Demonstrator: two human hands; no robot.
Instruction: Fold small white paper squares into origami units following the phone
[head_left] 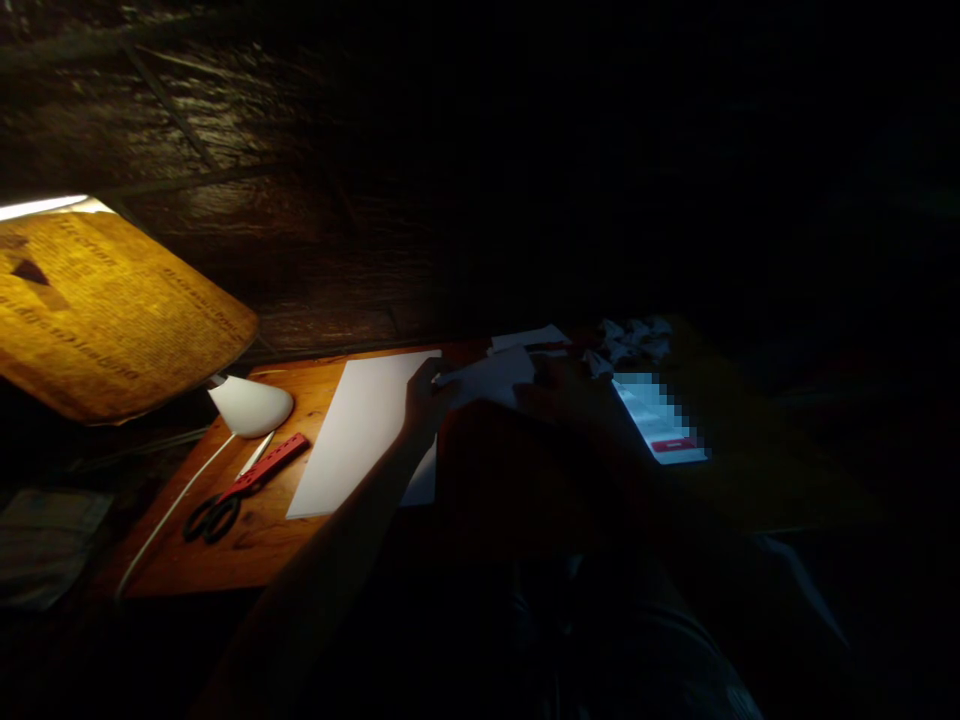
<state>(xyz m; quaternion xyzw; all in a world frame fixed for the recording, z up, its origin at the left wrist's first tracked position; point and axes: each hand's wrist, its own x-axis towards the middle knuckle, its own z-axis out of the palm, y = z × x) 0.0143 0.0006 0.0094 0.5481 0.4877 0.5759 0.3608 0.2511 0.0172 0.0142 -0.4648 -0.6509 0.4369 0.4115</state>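
Observation:
Between my hands is a piece of white paper (491,377), raised a little over the wooden table (247,555). My left hand (424,395) is closed on its left edge. On the right side my right hand (551,388) grips the same paper, its fingers mostly lost in shadow. Under and beside my left forearm lies a large white sheet (367,420). Behind the held paper rests another paper piece (529,338). Whether the held piece is folded, I cannot tell in this dim light.
A lamp with a printed shade (112,310) and white base (251,405) stands at left. Near it lie black-handled scissors (214,515) and a red strip with markings (270,465). At right are a lit screen (649,415) and crumpled white pieces (637,340). A dark wall (225,220) rises behind.

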